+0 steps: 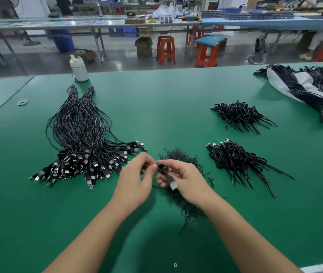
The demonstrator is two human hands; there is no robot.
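Observation:
Above the green table [176, 107], both hands work on one small coiled black USB cable [163, 170]. My right hand [188, 180] grips the coil, and its blurred silver plug [172, 185] sticks out below the fingers. My left hand [137, 178] pinches the coil's top, where a thin black tie end pokes up. Under my hands lies a loose pile of black twist ties [182, 156]. A big bundle of uncoiled USB cables [81, 138] fans out to the left, plugs toward me.
Two piles of coiled cables lie at the right, a far pile [239, 115] and a near pile [237, 160]. More bundled cables rest on a grey bag [302, 85] at the far right. A white bottle [78, 67] and rubber bands [22, 102] sit at the far left.

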